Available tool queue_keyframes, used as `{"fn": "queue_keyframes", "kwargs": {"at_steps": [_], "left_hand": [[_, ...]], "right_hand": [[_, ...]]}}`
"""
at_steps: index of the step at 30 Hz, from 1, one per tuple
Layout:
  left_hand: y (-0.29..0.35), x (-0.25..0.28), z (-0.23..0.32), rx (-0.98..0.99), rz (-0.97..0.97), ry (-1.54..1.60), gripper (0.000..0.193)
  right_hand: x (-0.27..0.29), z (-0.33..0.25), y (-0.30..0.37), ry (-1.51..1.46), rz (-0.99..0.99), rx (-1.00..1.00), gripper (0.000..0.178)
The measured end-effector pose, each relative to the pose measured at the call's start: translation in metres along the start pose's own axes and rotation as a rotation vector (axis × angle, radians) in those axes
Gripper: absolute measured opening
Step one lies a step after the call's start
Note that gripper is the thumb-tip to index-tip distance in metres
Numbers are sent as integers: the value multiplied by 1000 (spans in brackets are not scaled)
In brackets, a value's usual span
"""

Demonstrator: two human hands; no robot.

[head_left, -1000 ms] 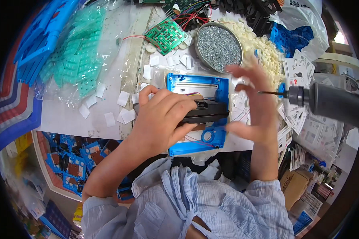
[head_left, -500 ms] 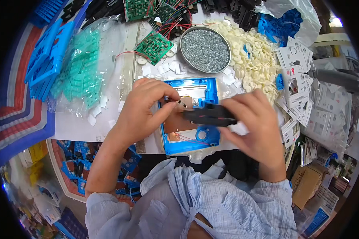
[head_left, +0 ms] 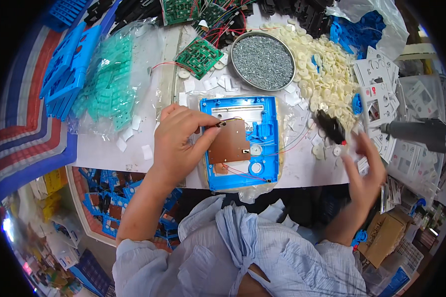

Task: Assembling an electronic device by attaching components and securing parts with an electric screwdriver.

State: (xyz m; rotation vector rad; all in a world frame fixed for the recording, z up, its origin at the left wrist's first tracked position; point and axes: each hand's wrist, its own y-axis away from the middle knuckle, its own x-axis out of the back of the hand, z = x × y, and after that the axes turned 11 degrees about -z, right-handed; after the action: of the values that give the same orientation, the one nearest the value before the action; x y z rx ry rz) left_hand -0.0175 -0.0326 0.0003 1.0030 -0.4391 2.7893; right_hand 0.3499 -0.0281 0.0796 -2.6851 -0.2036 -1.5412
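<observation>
A blue plastic casing (head_left: pixel 271 173) lies open in front of me with a brown circuit board (head_left: pixel 227 143) inside it. At the board's upper left corner my left hand (head_left: pixel 186 133) pinches a small black part (head_left: pixel 222 123) with thin wires beside it; its exact kind is too small to tell. Thin red wires (head_left: pixel 282 150) run out of the casing to the right. A black plastic piece (head_left: pixel 330 126), blurred by motion, is on the table to the right of the casing. Just beside that piece my right hand (head_left: pixel 364 171) has its thumb and fingers apart, holding nothing.
A round tin of screws (head_left: pixel 263 62) stands behind the casing, with cream plastic discs (head_left: pixel 319 74) heaped beside it. A green circuit board (head_left: pixel 199 57) lies behind. A grey tool (head_left: pixel 416 134) reaches in from the right. Bagged green pieces (head_left: pixel 109 74) lie left; below is a bin of blue casings (head_left: pixel 106 203).
My right hand has moved right, from over the casing, and let go of the black plastic piece. My left hand keeps its pinch at the board's corner. The whole view has shifted slightly.
</observation>
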Motion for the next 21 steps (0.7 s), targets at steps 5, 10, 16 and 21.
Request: {"fn": "queue_keyframes", "kwargs": {"at_steps": [5,10,16,21], "left_hand": [[-4,-7,3,-10,15,42,11],[9,-12,-4,-20,34,0,11],[15,-19,-4,-51,72,-7,15],[12,-17,-3,-70,49,-27,16]], "right_hand": [[54,-20,-15,-571,858,837,38],[-4,-115,-87,-884,256,543,44],[-102,-135,-124,-1223,-136,690,34],[-115,-136,-123,-1186,-150,670,23]]}}
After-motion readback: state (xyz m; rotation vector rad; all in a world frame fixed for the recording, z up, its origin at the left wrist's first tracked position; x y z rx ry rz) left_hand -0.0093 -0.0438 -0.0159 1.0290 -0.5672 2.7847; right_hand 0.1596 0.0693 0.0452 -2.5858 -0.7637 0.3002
